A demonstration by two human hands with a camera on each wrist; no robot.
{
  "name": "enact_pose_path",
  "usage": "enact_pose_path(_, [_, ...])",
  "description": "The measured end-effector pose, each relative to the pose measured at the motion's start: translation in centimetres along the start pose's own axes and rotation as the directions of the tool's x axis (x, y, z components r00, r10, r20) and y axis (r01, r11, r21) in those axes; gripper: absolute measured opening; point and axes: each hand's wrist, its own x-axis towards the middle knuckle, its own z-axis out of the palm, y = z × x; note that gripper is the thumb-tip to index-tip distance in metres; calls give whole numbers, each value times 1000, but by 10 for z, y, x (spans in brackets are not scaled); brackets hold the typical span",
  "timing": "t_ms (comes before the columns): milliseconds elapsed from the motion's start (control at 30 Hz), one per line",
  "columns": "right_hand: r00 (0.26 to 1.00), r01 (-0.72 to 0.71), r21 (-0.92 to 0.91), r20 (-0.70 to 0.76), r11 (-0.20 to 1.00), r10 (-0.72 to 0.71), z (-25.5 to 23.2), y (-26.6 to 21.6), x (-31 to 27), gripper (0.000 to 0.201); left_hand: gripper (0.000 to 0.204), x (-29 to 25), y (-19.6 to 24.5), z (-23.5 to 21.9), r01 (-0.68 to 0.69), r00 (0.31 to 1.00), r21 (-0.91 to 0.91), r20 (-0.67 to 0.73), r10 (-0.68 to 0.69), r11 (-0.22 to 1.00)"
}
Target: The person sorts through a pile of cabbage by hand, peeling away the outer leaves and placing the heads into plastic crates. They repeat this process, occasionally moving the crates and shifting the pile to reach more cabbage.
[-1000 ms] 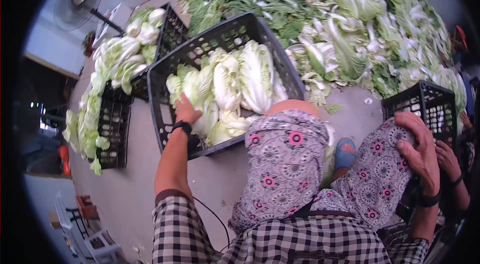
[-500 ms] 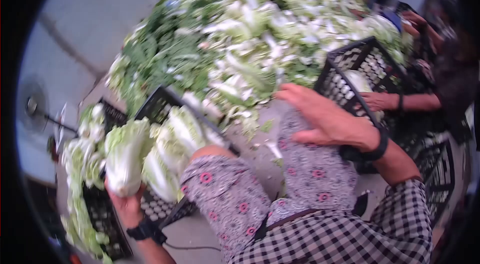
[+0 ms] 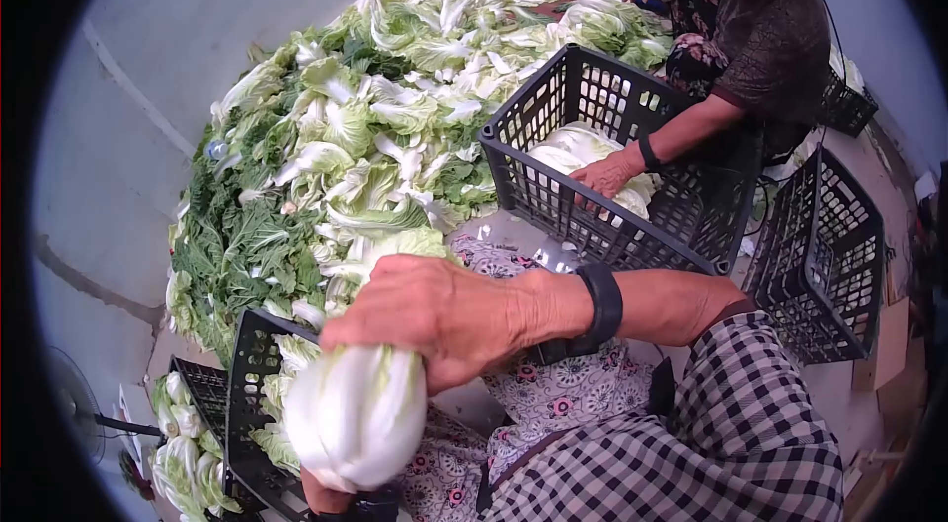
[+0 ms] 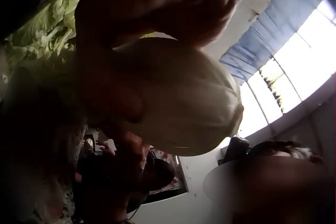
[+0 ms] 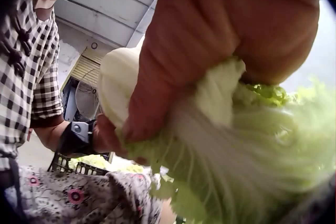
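Observation:
Both hands are on one napa cabbage (image 3: pixel 357 418), held above the lap with its white base toward the body. The right hand (image 3: pixel 434 320) grips it from above; the right wrist view shows that thumb and fingers (image 5: pixel 152 103) curled over its leaves (image 5: pixel 236 145). Under the cabbage, mostly hidden by it, the left hand (image 3: pixel 326 494) supports the base. In the left wrist view the pale base (image 4: pixel 184 98) lies against the left hand's dark fingers (image 4: pixel 113 90).
A black crate (image 3: pixel 242 394) of cabbages stands at lower left. Ahead lies a large leaf pile (image 3: pixel 395 137). At right another person (image 3: pixel 765 38) reaches into a crate (image 3: pixel 612 245) holding cabbages; an additional crate (image 3: pixel 825 265) stands at far right.
The left hand has lifted a cabbage from the crate and brought it over the lap. From the knee, the right hand has moved onto it. The view has turned right.

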Motion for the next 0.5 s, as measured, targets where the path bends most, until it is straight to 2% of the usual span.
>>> enact_pose_path(33, [995,-26,30,-93,999,29,1,7,1,64,72,0,-3,-9,-29,1000,99,2,29,995])
enact_pose_path(67, [981,-50,63,-186,997,61,1,13,3,63,73,11,24,39,-48,996,400,-56,77,915])
enact_pose_path(100, [961,-88,33,-261,996,94,-5,13,9,68,74,22,51,87,-19,986,662,-113,124,749])
enact_pose_path(133, [950,-147,63,-270,987,159,-8,9,12,70,81,26,44,82,-186,953,704,-40,301,685])
enact_pose_path(167, [935,-204,91,-275,975,222,-12,6,16,72,88,30,36,77,-335,884,742,34,466,581])
enact_pose_path(200, [917,-261,120,-279,958,285,-13,5,19,74,88,32,37,78,-364,872,749,64,486,554])
enact_pose_path(267, [955,-197,238,-171,951,241,-10,6,28,87,90,35,38,80,-419,846,756,124,519,502])
enact_pose_path(300, [964,-182,281,-136,942,227,-7,-2,34,90,84,29,37,81,-209,946,710,-29,323,673])
enact_pose_path(333, [972,-167,324,-102,931,210,-2,-8,38,93,70,34,28,70,-153,958,769,-39,284,621])
enact_pose_path(367, [981,-140,369,-76,919,180,6,-10,40,102,63,39,12,64,-183,915,762,-100,392,621])
enact_pose_path(467, [961,58,177,-276,983,-7,26,7,44,103,52,40,22,72,-33,903,840,-208,377,542])
enact_pose_path(500, [986,26,166,-170,986,3,14,7,42,103,53,43,22,57,-134,887,741,-207,414,658])
